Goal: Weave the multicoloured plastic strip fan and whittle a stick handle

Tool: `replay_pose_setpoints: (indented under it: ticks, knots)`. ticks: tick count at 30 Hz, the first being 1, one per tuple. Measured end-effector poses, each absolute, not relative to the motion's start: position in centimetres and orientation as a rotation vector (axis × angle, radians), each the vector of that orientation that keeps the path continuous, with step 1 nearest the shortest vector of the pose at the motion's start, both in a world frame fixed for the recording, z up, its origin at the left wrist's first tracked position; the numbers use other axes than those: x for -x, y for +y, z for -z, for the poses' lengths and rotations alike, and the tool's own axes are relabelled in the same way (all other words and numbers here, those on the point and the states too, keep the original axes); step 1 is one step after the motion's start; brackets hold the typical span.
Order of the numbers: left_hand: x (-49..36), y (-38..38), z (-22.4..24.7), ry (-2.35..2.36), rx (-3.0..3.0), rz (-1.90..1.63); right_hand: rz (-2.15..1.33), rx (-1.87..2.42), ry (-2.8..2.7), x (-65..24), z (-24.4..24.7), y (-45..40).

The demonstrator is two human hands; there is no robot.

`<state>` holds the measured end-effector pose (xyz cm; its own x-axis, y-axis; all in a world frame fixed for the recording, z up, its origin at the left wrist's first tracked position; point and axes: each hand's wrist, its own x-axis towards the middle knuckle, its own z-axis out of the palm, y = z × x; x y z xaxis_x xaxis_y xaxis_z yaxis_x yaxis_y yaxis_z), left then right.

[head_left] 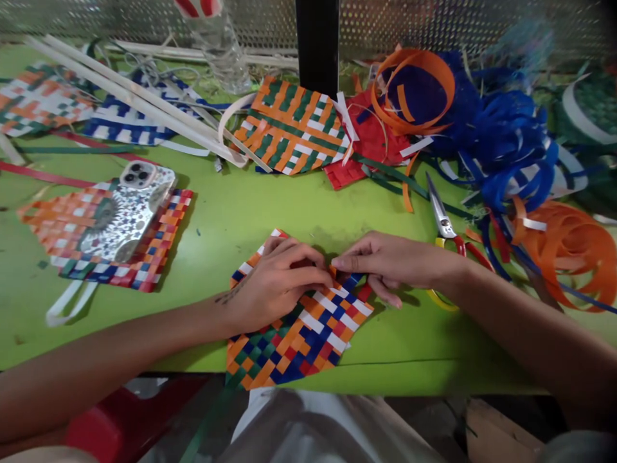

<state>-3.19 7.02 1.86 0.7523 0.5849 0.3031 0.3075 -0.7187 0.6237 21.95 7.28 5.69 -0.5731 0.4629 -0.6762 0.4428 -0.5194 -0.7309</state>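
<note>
A woven piece (308, 334) of orange, blue, white, green and red flat strips lies slanted on the table's front edge. My left hand (282, 280) presses on it from above, fingers bent and fingertips gripping the weave near its middle. At the right edge of the weave, my right hand (380, 260) has thumb and forefinger pinched on a strip end, which looks orange. A blue strip (351, 281) sits just below that pinch. The strip's far end is hidden by my fingers. From the near corner a green strip (209, 418) hangs off the table.
Scissors (444, 222) with red and yellow handles lie right of my right hand. A patterned phone (132, 212) rests on another woven piece (58, 225) at left. Orange strip coils (569, 257) and blue strips (511, 141) crowd the right. A bottle (219, 51) stands behind.
</note>
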Motion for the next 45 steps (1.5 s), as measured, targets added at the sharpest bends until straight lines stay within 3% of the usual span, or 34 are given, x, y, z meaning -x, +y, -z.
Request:
replay_pose_setpoints:
  ticks: [10, 18, 45]
  knots:
    - [3.6, 7.2, -1.6, 0.591, -2.456, -0.733, -2.254, 1.468, -1.544, -21.3, -5.2, 6.4]
    - [3.7, 7.5, -1.7, 0.531, -2.447, -0.678, -2.018, 1.498, -1.592, -20.7, -4.1, 6.1]
    - [3.2, 7.2, -2.0, 0.687, -2.297, -0.622, -2.062, 1.618, -1.48, -20.0, -5.1, 6.1]
